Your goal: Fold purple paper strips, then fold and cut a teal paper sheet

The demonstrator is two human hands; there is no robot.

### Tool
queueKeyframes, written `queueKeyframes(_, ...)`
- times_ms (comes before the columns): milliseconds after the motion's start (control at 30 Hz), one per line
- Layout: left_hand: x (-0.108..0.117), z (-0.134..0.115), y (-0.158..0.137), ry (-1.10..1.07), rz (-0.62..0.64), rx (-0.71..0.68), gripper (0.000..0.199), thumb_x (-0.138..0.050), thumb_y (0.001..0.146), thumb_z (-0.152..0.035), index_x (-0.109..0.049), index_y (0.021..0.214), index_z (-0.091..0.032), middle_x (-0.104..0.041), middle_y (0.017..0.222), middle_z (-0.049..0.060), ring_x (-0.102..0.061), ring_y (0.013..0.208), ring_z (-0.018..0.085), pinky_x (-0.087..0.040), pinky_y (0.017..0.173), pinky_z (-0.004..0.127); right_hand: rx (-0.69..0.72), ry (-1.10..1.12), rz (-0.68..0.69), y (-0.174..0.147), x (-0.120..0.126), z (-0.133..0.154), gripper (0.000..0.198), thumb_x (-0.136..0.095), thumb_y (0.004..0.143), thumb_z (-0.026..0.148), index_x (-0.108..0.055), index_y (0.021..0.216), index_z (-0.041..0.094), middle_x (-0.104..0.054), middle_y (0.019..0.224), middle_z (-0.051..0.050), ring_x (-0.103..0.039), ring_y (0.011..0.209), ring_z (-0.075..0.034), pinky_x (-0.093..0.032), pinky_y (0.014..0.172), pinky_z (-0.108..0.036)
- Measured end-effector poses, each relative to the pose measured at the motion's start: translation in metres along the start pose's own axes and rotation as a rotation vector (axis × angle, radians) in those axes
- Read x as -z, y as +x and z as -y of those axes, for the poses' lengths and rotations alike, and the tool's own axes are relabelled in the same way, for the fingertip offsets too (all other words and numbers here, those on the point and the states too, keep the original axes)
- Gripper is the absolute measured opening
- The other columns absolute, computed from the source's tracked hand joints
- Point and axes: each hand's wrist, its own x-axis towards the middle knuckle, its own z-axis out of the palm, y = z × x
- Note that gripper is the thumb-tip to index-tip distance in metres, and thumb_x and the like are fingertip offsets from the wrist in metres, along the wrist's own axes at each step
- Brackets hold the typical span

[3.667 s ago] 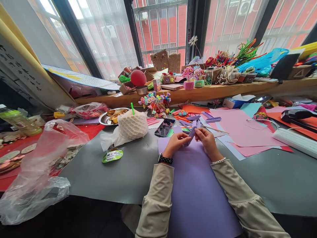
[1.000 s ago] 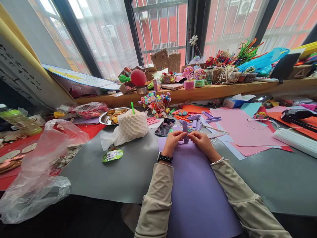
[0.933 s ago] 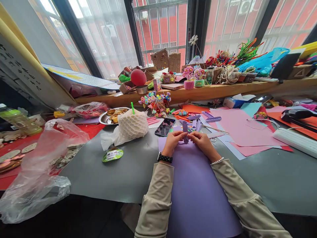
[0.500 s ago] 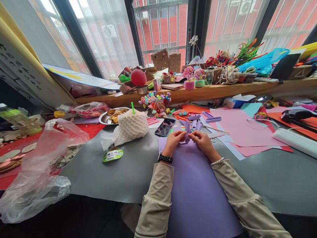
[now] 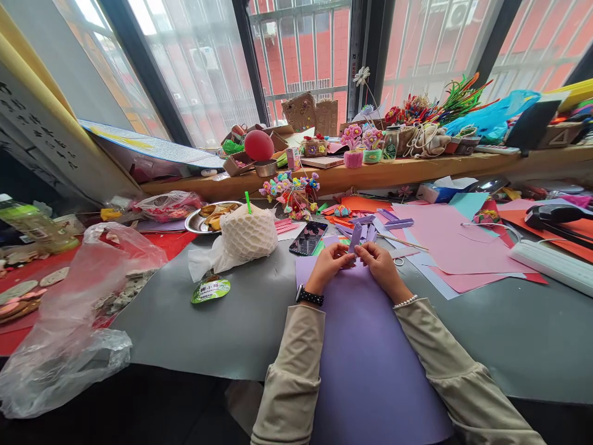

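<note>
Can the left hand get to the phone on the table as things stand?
Probably yes: the phone lies flat just beyond the left hand, nothing standing between. But that hand and the right hand both pinch the purple paper strip, so it isn't free.

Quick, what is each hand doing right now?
Left hand: closed, pinching the purple paper strip.
Right hand: closed, pinching the same purple paper strip from the other side.

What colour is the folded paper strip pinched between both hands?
Purple folded paper strip, seen in the head view.
</note>
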Motion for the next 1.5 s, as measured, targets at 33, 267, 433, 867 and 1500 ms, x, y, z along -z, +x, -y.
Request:
queueKeyframes(33,0.0,0.0,0.0,0.008,0.014,0.009,0.039,-0.068,0.054,-0.038,-0.049,0.077,-0.013,-0.053,0.064,-0.001,-0.056,0.054,0.01,-0.044,0.054,0.022,-0.013,0.016,-0.008,0.0,0.0,-0.001,0.025,-0.049,0.072,0.041,-0.049,0.062,0.017,-0.045,0.056,0.002,-0.042,0.05,-0.01,-0.035,0.049,-0.023)
queueKeyframes(267,0.0,-0.004,-0.003,0.076,0.04,0.027,0.032,-0.066,0.057,-0.036,-0.057,0.073,-0.011,-0.054,0.064,0.0,-0.053,0.055,0.008,-0.041,0.055,0.02,-0.072,0.135,-0.121,0.001,0.003,-0.007,0.024,-0.053,0.068,0.04,-0.05,0.066,0.017,-0.045,0.055,0.003,-0.041,0.049,-0.008,-0.036,0.047,-0.021)
queueKeyframes(433,0.001,-0.006,-0.004,0.12,-0.007,0.038,0.031,-0.063,0.06,-0.036,-0.063,0.077,-0.01,-0.056,0.063,0.001,-0.05,0.053,0.007,-0.041,0.056,0.021,-0.033,0.265,-0.217,0.004,0.005,-0.004,0.036,-0.059,0.064,0.038,-0.048,0.093,0.019,-0.055,0.08,-0.001,-0.052,0.07,-0.013,-0.043,0.052,-0.022)
queueKeyframes(867,0.008,-0.009,-0.003,0.066,-0.082,-0.054,0.033,-0.065,0.06,-0.024,-0.06,0.09,-0.012,-0.059,0.07,0.003,-0.057,0.061,0.01,-0.046,0.057,0.021,-0.06,0.331,-0.167,0.002,0.006,0.001,0.034,-0.061,0.063,0.033,-0.049,0.092,0.02,-0.054,0.071,0.002,-0.054,0.06,-0.011,-0.045,0.051,-0.023)
queueKeyframes(1500,0.007,-0.012,-0.005,-0.028,-0.128,0.025,0.028,-0.063,0.063,-0.03,-0.061,0.085,-0.013,-0.062,0.078,0.005,-0.06,0.064,0.013,-0.047,0.064,0.026,-0.085,0.228,-0.062,0.002,0.006,0.001,0.03,-0.059,0.064,0.036,-0.059,0.089,0.018,-0.06,0.085,-0.003,-0.052,0.061,-0.011,-0.047,0.056,-0.025)
